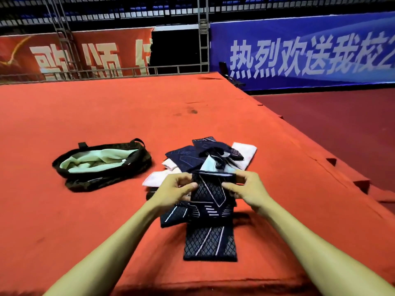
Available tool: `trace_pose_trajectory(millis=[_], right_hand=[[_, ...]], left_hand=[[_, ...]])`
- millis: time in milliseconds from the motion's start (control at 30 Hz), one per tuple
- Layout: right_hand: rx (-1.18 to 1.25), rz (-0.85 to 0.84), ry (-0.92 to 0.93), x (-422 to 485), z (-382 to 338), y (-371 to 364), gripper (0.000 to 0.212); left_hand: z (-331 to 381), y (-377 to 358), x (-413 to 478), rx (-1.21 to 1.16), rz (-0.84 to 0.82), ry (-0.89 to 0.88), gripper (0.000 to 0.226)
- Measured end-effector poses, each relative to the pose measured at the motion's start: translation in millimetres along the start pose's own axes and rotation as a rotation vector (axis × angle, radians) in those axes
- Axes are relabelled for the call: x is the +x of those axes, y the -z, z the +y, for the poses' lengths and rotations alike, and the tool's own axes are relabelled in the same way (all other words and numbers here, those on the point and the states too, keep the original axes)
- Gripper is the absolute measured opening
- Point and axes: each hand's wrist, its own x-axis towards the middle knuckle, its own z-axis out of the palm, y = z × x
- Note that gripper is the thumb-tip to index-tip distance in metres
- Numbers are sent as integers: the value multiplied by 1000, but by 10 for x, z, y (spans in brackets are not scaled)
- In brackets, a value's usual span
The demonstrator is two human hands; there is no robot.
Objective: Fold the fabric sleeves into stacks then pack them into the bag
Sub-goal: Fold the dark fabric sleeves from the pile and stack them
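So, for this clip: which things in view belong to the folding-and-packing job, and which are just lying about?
Belongs to the job:
- dark patterned sleeve, pinched by the left hand and right hand
- pile of dark and pale sleeves behind it
- open black bag, green lining

Just there:
- red carpet
- red banner
- blue banner
- metal scaffolding

platform: red carpet, near to far
floor: dark red, right of platform
far left: red banner, white characters
far right: blue banner
between: metal truss, dark gap
above: dim seat rows
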Motion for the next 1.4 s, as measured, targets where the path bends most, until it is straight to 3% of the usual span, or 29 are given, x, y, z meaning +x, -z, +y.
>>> trace_pose_trajectory(millis=[100, 233, 333, 433, 533, 633, 733, 867, 1000, 1067, 1133, 1233, 1400], right_hand=[[24, 46, 1, 161, -62, 27, 18], [31, 97, 218, 434, -638, 92, 24], [29, 115, 382, 516, -1021, 143, 30], [-33, 58, 447, 371, -1048, 183, 35], [-232, -53, 430, 33, -533, 216, 34], [-420, -298, 315, -482, 231, 175, 34], [-553, -473, 338, -871, 746, 110, 26], [-547, -532, 298, -822, 651, 144, 18], [-504, -740, 109, -629, 407, 227, 42], [-306, -628, 48, -459, 358, 226, 41], [-80, -345, 19, -233, 372, 141, 29], [11, -8, -55, 99, 456, -34, 20], [-5, 66, -124, 324, 672, -141, 25]], left_hand=[[175, 26, 65, 36, 56, -55, 25], [680, 185, 242, 8, 163, -283, 9], [1019, 257, 278, -36, 184, -454, 18], [999, 266, 130, 96, 171, -551, 20], [488, 213, -158, 347, 86, -551, 11], [-186, 68, -490, 524, -147, -483, 16], [-660, -117, -764, 599, -364, -437, 13], [-760, -127, -824, 604, -409, -465, 18], [-642, 17, -611, 444, -410, -350, 28], [-585, 76, -450, 258, -201, -262, 21], [-556, 113, -244, 150, 36, -184, 18], [-574, 146, 71, 126, 195, -80, 25], [-715, 131, 284, 66, 267, 41, 30]])
